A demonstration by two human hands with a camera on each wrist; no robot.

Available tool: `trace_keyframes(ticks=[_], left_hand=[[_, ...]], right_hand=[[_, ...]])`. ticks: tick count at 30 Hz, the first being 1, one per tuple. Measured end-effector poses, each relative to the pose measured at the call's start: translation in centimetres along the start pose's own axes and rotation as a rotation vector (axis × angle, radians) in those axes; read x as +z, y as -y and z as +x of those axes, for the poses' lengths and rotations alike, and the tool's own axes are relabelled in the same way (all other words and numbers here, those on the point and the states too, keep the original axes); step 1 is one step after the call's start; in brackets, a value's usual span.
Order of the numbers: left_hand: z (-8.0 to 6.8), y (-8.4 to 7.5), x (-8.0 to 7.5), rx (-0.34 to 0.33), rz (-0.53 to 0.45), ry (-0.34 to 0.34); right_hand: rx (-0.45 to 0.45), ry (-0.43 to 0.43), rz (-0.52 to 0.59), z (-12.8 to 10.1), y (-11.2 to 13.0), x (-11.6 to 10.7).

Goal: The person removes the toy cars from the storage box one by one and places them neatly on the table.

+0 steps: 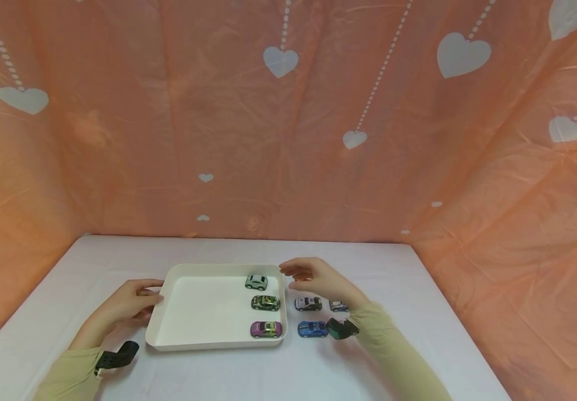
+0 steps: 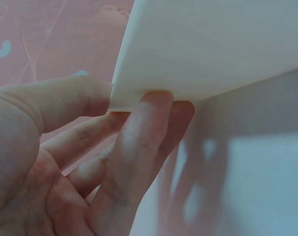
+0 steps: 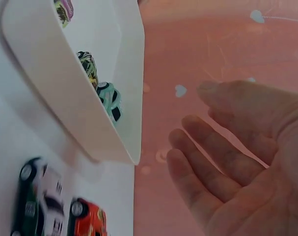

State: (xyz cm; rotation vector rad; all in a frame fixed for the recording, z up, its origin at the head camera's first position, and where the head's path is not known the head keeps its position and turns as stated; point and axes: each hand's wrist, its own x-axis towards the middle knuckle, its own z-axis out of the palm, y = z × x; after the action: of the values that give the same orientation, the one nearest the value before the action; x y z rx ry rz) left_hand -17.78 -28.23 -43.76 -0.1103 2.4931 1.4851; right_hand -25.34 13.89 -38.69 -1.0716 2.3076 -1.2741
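Note:
A shallow white tray (image 1: 203,312) lies on the table, with three toy cars along its right side: a pale green one (image 1: 256,282), a camouflage-patterned one (image 1: 265,303) and a purple and yellow one (image 1: 265,329). My left hand (image 1: 130,301) grips the tray's left edge; the left wrist view has the thumb and fingers (image 2: 156,110) pinching its wall. Over the far right corner of the tray is my right hand (image 1: 321,278), empty, its fingers loosely bent and spread apart. Beneath it, a red toy car (image 3: 90,216) is mostly hidden in the head view.
Right of the tray stand a white and black toy car (image 1: 308,303) and a blue one (image 1: 312,329). Another white car (image 1: 338,306) is partly covered by the right wrist. An orange cloth (image 1: 248,139) with white hearts hangs behind the table (image 1: 208,379) and at both sides.

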Motion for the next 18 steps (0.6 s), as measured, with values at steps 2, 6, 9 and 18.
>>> trace_keyframes(ticks=[2,6,9,18], left_hand=[[0.0,0.0,0.0,0.002,0.006,0.002],[0.0,-0.1,0.0,-0.012,0.005,-0.003],[0.0,-0.1,0.0,-0.009,0.001,-0.004],[0.0,-0.2,0.0,-0.016,0.009,0.000]], right_hand=[[-0.004,0.015,-0.017,0.9,0.1,0.2],[-0.005,0.043,-0.057,2.7,-0.1,0.8],[0.002,0.065,-0.066,4.0,-0.4,1.2],[0.020,0.092,-0.045,6.5,-0.9,2.4]])
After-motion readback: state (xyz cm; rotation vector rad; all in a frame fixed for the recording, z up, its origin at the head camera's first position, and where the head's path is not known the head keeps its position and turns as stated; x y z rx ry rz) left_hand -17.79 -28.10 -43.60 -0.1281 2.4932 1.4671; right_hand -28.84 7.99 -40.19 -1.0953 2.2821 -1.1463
